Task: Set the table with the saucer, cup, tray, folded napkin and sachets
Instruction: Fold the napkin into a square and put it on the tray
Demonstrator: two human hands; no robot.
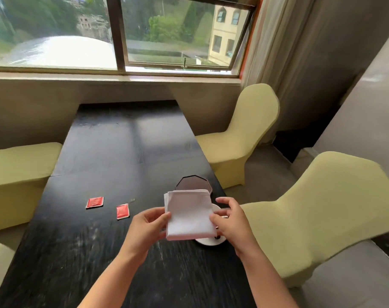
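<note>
Folded napkin [189, 215] held flat above table [113, 152], L hand [148, 227] & R hand [230, 221] pinching opposite edges, prob. to keep folds square. Hides most of saucer [211, 241]; cup not visible. Octagonal tray [193, 182] just beyond, contents not discernible. Two red sachets [95, 202] loose at left, apart from tray

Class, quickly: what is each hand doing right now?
Left hand: pinches the left edge of the folded napkin.
Right hand: grips the napkin's right edge.
</note>
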